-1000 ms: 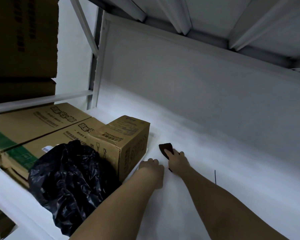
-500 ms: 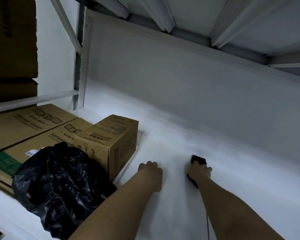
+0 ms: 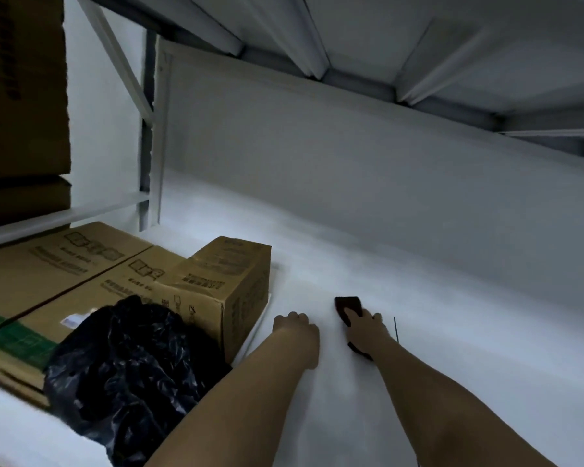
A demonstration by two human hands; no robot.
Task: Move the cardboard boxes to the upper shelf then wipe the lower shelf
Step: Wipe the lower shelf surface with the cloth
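Since half a second ago, the right hand [image 3: 364, 328] has slid its dark cloth [image 3: 348, 306] leftward, nearer the left hand [image 3: 295, 326]. Nearest, a crumpled black plastic bag [image 3: 129, 372] lies at the front left of the white lower shelf [image 3: 452, 332]. Beyond it, the left hand rests on the shelf, fingers curled under, holding nothing; the right hand presses the cloth flat, fingers laid over it. Cardboard boxes [image 3: 230, 288] remain on the lower shelf's left, touching one another. Farther back rises the white back panel [image 3: 351, 156].
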